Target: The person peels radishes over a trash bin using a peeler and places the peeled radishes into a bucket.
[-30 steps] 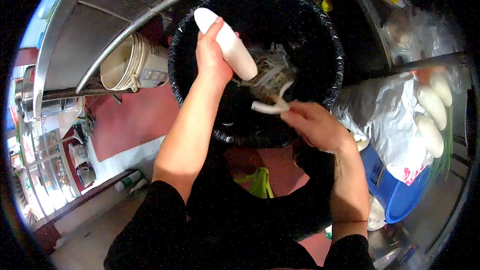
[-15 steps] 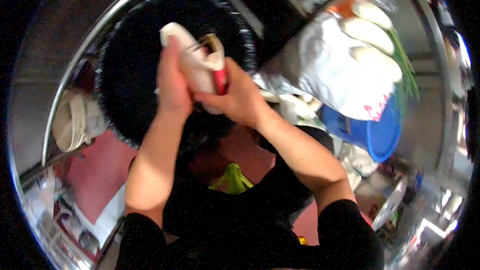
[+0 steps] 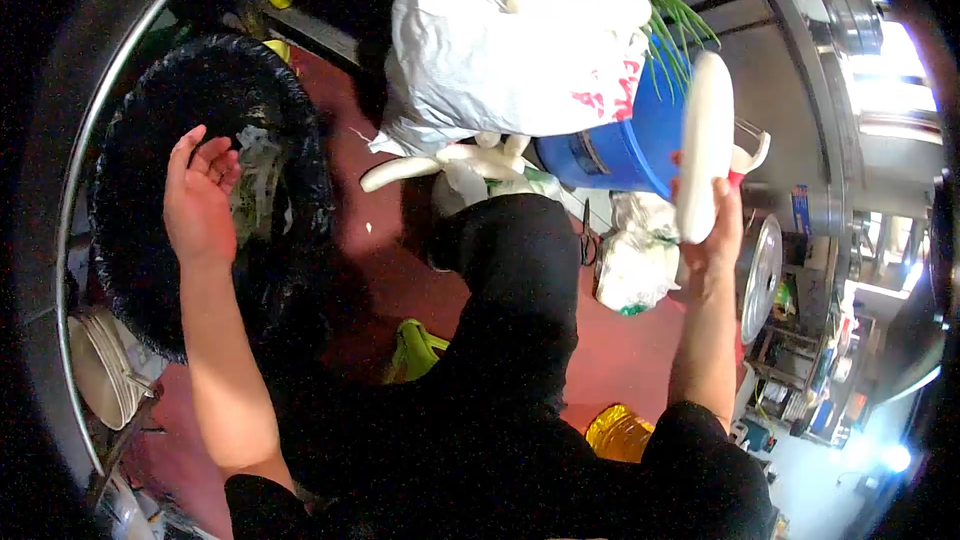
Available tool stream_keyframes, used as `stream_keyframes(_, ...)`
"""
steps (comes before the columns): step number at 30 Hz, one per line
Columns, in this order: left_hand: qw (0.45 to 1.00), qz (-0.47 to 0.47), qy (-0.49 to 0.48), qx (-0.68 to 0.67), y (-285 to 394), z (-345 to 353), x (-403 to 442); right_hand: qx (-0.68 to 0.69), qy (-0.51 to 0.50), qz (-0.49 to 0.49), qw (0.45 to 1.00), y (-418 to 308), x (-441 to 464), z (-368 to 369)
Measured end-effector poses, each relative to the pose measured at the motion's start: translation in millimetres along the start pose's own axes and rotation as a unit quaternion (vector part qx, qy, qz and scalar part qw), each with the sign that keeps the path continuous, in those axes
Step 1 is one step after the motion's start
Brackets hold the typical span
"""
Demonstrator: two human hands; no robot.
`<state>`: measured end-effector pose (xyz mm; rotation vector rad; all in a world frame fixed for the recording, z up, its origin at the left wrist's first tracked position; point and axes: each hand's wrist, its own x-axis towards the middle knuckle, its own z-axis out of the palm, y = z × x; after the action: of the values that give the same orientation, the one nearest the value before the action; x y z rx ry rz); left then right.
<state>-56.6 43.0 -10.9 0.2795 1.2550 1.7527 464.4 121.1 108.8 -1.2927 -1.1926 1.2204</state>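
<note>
Right hand (image 3: 718, 245) – clasping white radish (image 3: 707, 140), long axis toward 12 o'clock; left hand (image 3: 202, 220) – unclenched, farther, at 9 o'clock.

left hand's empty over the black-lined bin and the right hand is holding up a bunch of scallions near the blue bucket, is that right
Not quite: the head view shows the right hand holding up a long white radish, not scallions, near the blue bucket. The left hand is indeed empty over the black-lined bin.
</note>
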Motion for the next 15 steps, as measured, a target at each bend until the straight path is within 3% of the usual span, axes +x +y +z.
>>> stream_keyframes(3, 1.000, -0.022, -0.004, 0.001, -7, -6, 7, -0.088, 0.119, 0.079, 0.986, 24, 30, -88)
stream_keyframes(7, 0.998, -0.053, -0.029, 0.008, -17, -14, 18, -0.231, 0.055, 0.252, 0.938, 88, 97, -182)
stream_keyframes(10, 0.998, -0.061, -0.012, 0.022, -19, -11, 18, -0.412, 0.027, 0.290, 0.863, 104, 130, -181)
stream_keyframes(13, 0.998, -0.057, 0.000, 0.029, -21, -12, 23, -0.412, -0.050, 0.352, 0.839, 129, 161, -196)
stream_keyframes(15, 0.997, -0.072, 0.001, 0.023, -24, -15, 25, -0.525, -0.053, 0.287, 0.799, 171, 182, -225)
